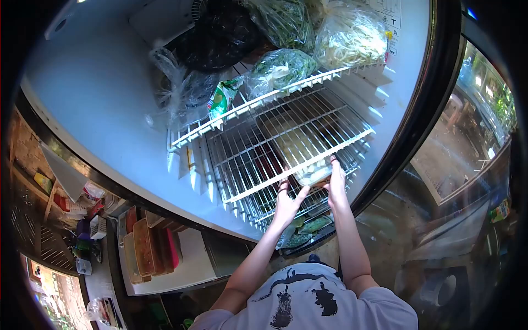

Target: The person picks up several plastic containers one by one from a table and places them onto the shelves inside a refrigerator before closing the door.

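Both my hands reach into an open fridge, around the front end of a long clear plastic container (313,177) with pale contents. The container lies below a white wire shelf (297,165), and its back part shows only through the wires. My left hand (286,204) grips its left front side, thumb toward the front edge. On its right front side is my right hand (336,184), fingers along the wall. Some fingertips are hidden by the shelf and the container. Green produce in plastic (308,231) sits at the fridge bottom, below my hands.
On the upper rack (264,102) lie a black plastic bag (220,36), a bag of pale sprouts (352,38), bagged greens (283,69) and a green packet (223,99). Stacked orange-brown containers (148,247) stand on a white surface at left. The glass door (434,203) is at right.
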`<state>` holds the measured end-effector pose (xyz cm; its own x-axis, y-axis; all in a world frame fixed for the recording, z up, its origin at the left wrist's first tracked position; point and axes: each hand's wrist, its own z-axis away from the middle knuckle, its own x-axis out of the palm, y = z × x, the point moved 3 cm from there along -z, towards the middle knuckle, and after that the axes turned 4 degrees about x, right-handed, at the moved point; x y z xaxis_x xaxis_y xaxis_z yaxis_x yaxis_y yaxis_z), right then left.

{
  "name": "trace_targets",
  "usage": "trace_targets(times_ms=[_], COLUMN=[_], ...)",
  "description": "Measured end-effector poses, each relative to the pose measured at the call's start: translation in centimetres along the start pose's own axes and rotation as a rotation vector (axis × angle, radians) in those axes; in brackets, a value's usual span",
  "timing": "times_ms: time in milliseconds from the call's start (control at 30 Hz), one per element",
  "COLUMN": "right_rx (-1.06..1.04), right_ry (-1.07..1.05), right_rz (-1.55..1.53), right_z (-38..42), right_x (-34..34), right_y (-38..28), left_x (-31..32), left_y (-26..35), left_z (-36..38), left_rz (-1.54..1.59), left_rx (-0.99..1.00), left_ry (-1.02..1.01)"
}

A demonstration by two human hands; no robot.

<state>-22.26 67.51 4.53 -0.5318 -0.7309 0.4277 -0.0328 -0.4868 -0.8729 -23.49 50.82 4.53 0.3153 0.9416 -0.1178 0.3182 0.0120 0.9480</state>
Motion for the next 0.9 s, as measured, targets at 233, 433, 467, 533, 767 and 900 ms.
trace_targets(times_ms=[233,433,467,533,767,900], right_rx=[-0.036,-0.997,-0.878,-0.853,-1.282,-0.855], right_ry=[-0.083,-0.069,-0.103,-0.208,0.028,-0.036], right_rz=[0.108,1.253,1.435,1.307,1.464,0.960], right_z=[-4.5,-8.0,-7.6,-8.5,-8.7,-11.5], right_x=[0.7,0.4,0.4,0.1,1.9,1.6], right_y=[2.2,3.9,3.8,4.8,4.2,5.6], left_x=[-0.7,-2.1,-2.2,-1.9,-3.1,-2.5], left_y=[-5.3,-5.6,-5.6,-6.0,-7.5,-8.6], left_z=[-3.5,-5.7,-5.8,-6.4,-7.8,-7.7], left_rz=[-0.058,-0.418,-0.444,-0.451,-0.500,-0.536], left_rx=[0.013,-0.098,-0.104,-0.113,-0.140,-0.154], left_ry=[0.121,0.137,0.204,0.201,0.158,0.142])
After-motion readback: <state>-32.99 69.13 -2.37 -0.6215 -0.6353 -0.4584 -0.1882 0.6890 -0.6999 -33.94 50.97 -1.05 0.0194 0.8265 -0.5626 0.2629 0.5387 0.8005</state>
